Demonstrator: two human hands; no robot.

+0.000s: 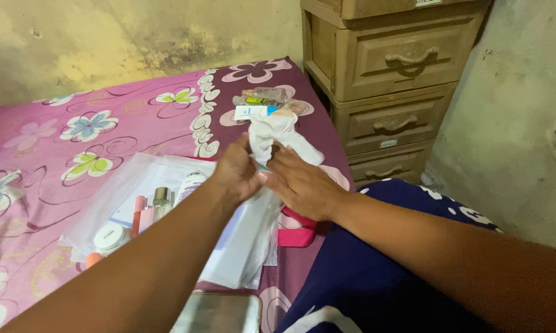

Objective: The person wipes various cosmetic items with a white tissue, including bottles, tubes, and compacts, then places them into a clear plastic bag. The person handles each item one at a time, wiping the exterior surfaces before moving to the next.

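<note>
Both hands meet over the bed's right side, gripping a crumpled white plastic bag (278,137). My left hand (238,169) pinches the bag's lower left part. My right hand (302,185) holds it from the right, fingers curled under the white material. The bag's top bunches above my fingers. Below the hands, more clear and white plastic (247,246) hangs down onto the bed. A pink item (298,233) lies beneath my right wrist.
A pink flowered bedsheet (74,135) covers the bed. A clear pouch (136,203) holds a white jar, pink tubes and small bottles. Small packets and a clear bag (265,103) lie near the far corner. A wooden drawer chest (395,80) stands right; a phone (219,311) lies near.
</note>
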